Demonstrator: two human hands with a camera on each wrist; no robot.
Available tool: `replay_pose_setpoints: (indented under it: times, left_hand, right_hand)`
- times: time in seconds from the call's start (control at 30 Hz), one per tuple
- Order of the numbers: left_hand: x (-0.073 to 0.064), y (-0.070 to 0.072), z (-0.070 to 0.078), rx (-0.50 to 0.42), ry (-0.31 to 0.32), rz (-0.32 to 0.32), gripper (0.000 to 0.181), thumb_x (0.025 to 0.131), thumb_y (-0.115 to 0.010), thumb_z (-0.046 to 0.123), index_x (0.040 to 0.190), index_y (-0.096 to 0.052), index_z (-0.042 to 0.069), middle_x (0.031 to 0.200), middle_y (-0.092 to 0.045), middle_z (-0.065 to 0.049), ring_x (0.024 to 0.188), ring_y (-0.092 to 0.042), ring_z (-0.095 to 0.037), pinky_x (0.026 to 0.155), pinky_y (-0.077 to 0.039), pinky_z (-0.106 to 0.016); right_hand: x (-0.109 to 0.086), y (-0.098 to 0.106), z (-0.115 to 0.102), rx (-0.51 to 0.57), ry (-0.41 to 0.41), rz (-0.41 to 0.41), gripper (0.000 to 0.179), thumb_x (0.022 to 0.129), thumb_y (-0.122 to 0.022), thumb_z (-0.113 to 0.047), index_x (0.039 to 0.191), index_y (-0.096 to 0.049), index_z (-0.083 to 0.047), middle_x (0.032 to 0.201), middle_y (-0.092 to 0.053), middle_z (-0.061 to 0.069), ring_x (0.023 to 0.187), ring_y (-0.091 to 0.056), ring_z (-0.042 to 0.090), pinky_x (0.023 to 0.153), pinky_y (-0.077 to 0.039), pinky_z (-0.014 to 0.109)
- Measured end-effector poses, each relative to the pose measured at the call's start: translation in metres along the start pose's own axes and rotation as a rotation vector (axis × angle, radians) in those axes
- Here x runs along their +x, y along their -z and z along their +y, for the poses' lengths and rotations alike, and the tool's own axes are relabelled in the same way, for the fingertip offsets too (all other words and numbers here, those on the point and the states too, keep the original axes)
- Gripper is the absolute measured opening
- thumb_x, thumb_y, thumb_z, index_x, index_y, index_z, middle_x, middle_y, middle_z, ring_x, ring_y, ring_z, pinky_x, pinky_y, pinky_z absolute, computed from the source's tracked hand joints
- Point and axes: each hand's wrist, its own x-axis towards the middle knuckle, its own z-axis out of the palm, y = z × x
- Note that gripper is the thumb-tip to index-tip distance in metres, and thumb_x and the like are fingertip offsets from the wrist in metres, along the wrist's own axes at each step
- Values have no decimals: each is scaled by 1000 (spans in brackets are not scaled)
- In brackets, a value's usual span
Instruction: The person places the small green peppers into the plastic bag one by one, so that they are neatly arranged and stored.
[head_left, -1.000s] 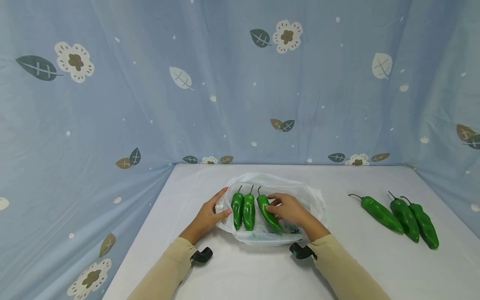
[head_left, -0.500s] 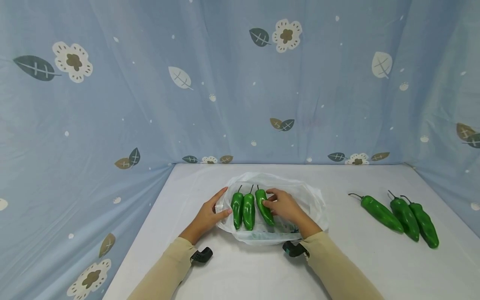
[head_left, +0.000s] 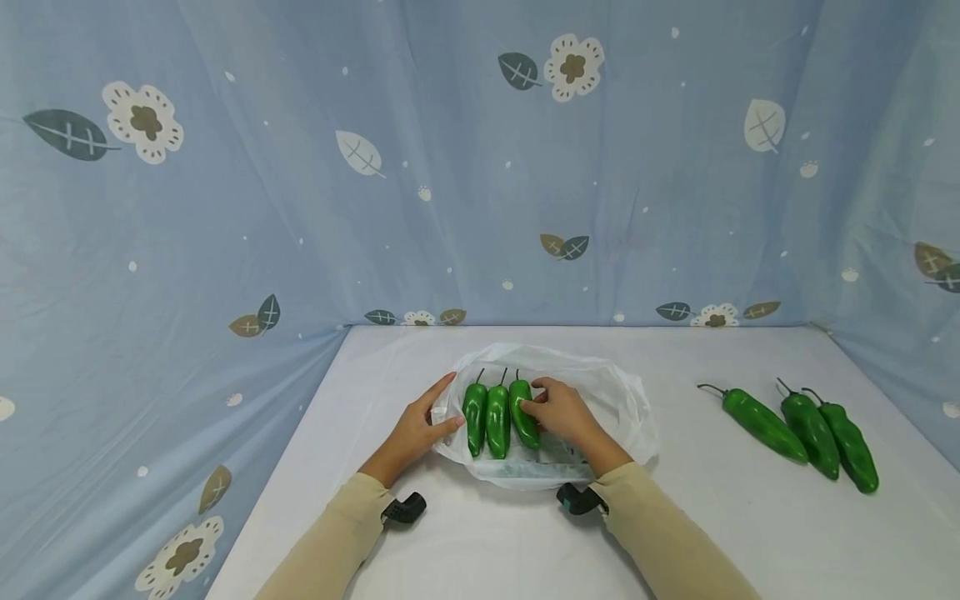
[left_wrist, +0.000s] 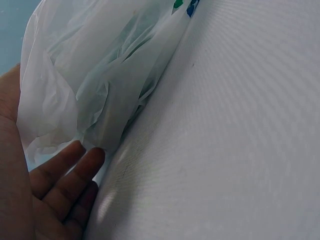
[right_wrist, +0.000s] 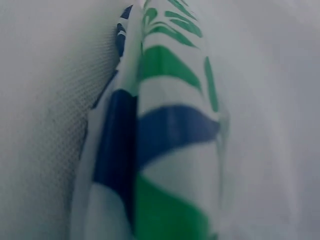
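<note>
In the head view three long green chili peppers stand side by side in a white plastic bag (head_left: pixel 615 383) that lies spread open, stems pointing away. My right hand (head_left: pixel 562 411) pinches the rightmost green chili pepper (head_left: pixel 521 392), its thumb on the pepper's side. Left of it lie a middle pepper (head_left: pixel 498 425) and a left pepper (head_left: pixel 475 417). At the bag's left rim my left hand (head_left: pixel 417 425) holds the plastic, thumb over the edge and fingers (left_wrist: pixel 75 180) outside. The right wrist view shows the bag's printed side (right_wrist: pixel 175 135) close up; no fingers appear there.
Three more green chili peppers, a slanted one (head_left: pixel 763 425), a middle one (head_left: pixel 810 433) and an outer one (head_left: pixel 850 446), lie to the right on the white tablecloth (head_left: pixel 495 542). A blue patterned curtain (head_left: pixel 480 167) hangs behind and along both sides.
The right hand has shifted left with its green chili pepper, bringing it nearer the other two and more upright in line. My left hand has stayed at the bag's rim.
</note>
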Motion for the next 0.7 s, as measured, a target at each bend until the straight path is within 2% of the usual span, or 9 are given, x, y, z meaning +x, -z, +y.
replay_pose_setpoints:
  times: [0.23,0.5,0.6,0.7]
  left_hand:
    - [0,1,2,-7,5,-26,79,88,-75,24,153,-32,33,154,-34,-5,127,-48,-25,99,-42,-41]
    - [-10,6,41,31,-7,-43,77,90,-73,22,154,-31,18,154,-32,-12,133,-41,-28,105,-36,-44]
    - [-11,6,43,37,-11,-37,77,89,-73,21,154,-32,16,154,-33,-13,134,-40,-30,105,-36,-47]
    - [-10,6,40,38,-7,-40,77,89,-73,24,154,-32,19,154,-33,-11,134,-39,-28,105,-35,-45]
  right_hand:
    - [1,-2,-1,-102,-10,20,59,90,-69,-35,138,-52,-6,101,-68,7,72,-64,13,70,-53,39]
    - [0,-4,-1,-147,5,28,58,90,-69,-36,137,-54,-6,97,-68,5,76,-62,15,66,-51,37]
    - [-2,-3,-2,-150,-4,6,59,90,-69,-36,138,-52,-6,94,-67,3,71,-61,13,64,-50,35]
    - [-3,-3,-3,-144,-15,-16,61,90,-69,-36,140,-50,-6,91,-66,2,68,-61,12,63,-50,35]
